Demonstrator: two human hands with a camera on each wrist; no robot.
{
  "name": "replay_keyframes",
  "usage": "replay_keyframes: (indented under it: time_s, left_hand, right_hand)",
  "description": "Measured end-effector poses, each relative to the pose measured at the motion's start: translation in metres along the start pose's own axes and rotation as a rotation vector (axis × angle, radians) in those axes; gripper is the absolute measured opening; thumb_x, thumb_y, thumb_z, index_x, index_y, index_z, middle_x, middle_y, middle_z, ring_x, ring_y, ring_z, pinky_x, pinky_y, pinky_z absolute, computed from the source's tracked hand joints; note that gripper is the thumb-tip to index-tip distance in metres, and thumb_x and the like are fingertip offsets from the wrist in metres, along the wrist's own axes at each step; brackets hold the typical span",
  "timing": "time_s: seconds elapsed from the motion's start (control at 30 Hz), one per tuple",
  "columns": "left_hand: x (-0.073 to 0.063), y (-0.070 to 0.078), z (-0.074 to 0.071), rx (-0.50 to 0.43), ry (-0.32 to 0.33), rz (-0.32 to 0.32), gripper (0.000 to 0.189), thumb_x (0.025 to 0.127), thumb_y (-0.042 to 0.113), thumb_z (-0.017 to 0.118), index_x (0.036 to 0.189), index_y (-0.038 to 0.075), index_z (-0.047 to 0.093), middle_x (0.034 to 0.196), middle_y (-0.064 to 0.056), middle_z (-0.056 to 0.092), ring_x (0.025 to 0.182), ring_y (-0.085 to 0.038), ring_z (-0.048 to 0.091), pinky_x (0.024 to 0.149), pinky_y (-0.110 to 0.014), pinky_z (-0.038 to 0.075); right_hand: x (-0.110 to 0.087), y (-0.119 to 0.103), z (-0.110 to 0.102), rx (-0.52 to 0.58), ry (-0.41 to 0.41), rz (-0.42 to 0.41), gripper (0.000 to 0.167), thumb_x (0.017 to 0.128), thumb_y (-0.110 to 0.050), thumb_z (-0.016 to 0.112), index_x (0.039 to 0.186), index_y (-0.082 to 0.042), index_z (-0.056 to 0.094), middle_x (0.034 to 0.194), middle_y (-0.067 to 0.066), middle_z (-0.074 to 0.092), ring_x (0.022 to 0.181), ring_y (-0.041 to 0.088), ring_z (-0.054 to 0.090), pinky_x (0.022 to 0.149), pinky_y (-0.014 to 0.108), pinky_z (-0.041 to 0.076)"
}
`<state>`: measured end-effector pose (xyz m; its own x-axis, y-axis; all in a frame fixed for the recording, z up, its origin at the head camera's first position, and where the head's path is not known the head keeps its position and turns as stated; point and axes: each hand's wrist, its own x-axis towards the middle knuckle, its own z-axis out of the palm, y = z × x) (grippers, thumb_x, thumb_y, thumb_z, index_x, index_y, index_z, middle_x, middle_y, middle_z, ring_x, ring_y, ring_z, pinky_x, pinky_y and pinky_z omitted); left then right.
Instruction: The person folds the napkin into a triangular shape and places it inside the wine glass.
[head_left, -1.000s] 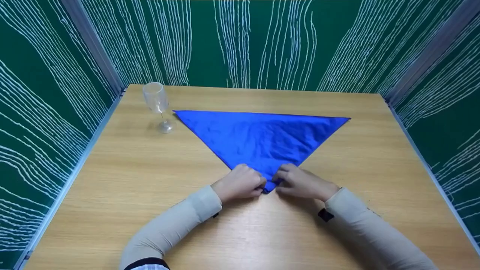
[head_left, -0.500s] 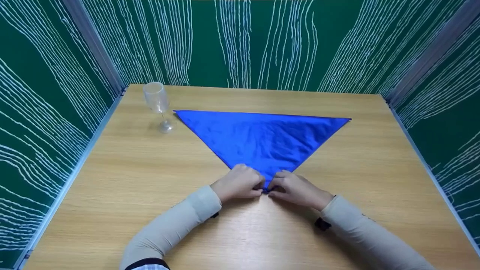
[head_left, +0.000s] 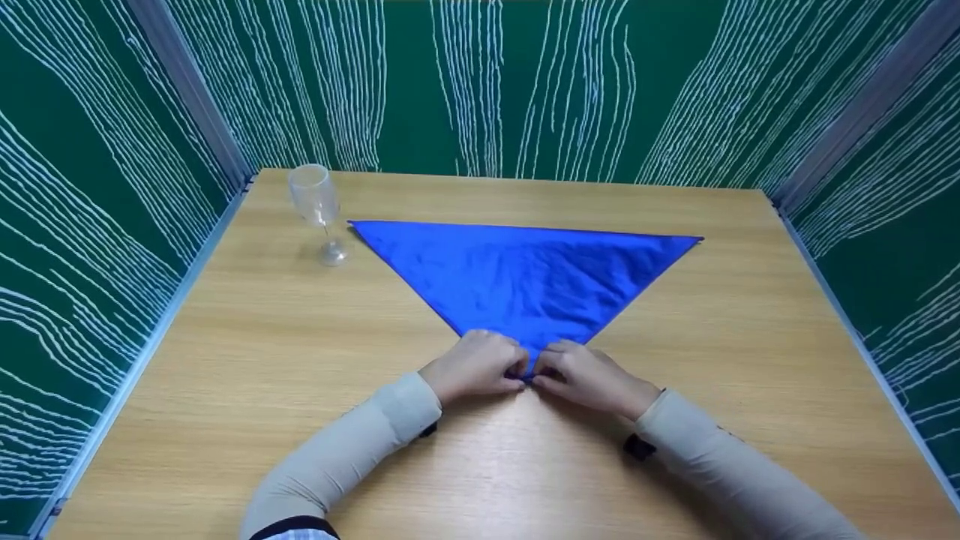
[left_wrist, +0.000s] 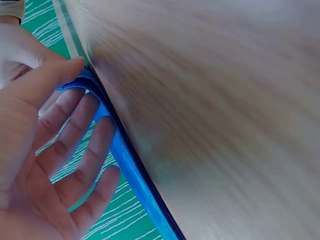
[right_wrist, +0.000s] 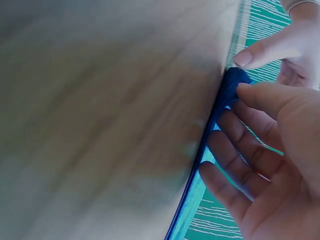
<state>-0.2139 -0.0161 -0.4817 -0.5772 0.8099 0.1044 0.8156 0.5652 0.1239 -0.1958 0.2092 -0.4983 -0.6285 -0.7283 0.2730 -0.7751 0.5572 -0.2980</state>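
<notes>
A blue cloth lies as a triangle on the table, its long edge far from me and its near corner between my hands. At that corner my left hand pinches the cloth; in the left wrist view its thumb is over the curled edge, fingers behind. Close beside it, my right hand also pinches the corner. The right wrist view has the rolled tip between thumb and forefinger, the other fingers loosely bent along the cloth. Both hands cover most of the corner in the head view.
Beyond the cloth's left corner, an upright stemmed glass stands near the back left of the wooden table. Green panels with white wavy lines rise around the back and both sides.
My right hand has moved left and slightly nearer to me, up to the corner beside the left hand. The tip has been turned up a little. The left hand has barely shifted.
</notes>
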Motion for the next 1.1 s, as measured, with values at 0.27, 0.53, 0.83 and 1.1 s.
replay_keyframes:
  time_s: [0.27,0.53,0.83,1.1]
  left_hand:
    - [0.0,0.001,0.002,0.013,0.009,-0.009,0.015,0.092,0.034,0.069,0.084,0.021,0.07,0.079,0.01,0.064,0.073,-0.009,0.06,0.065,-0.033,0.049]
    - [0.0,0.001,0.001,-0.024,-0.022,-0.05,0.023,0.099,0.036,0.062,0.087,0.021,0.075,0.082,0.008,0.068,0.078,-0.011,0.064,0.07,-0.036,0.047]
    - [0.003,-0.002,0.002,-0.059,0.006,-0.101,0.021,0.097,0.038,0.065,0.105,0.019,0.066,0.082,0.009,0.07,0.078,-0.013,0.067,0.068,-0.034,0.046]
    - [0.006,-0.002,0.004,-0.129,-0.056,-0.17,0.015,0.095,0.04,0.068,0.095,0.026,0.074,0.081,0.016,0.069,0.082,-0.005,0.065,0.078,-0.035,0.048]
  right_hand:
    - [0.0,-0.001,0.001,-0.026,0.021,-0.015,0.013,0.089,-0.02,0.077,0.09,-0.012,0.066,0.084,-0.002,0.061,0.076,0.015,0.058,0.064,0.034,0.051]
    - [0.004,-0.001,0.001,-0.032,-0.007,0.009,0.015,0.095,-0.02,0.069,0.087,-0.011,0.06,0.08,-0.002,0.056,0.072,0.017,0.055,0.062,0.035,0.049]
    - [0.01,-0.004,0.0,-0.059,-0.072,0.067,0.016,0.098,-0.021,0.063,0.091,-0.008,0.056,0.079,0.001,0.053,0.075,0.024,0.055,0.063,0.042,0.048]
    - [0.01,-0.004,0.002,-0.088,-0.088,0.063,0.019,0.096,-0.02,0.065,0.083,-0.011,0.055,0.077,0.0,0.052,0.072,0.023,0.053,0.064,0.039,0.045]
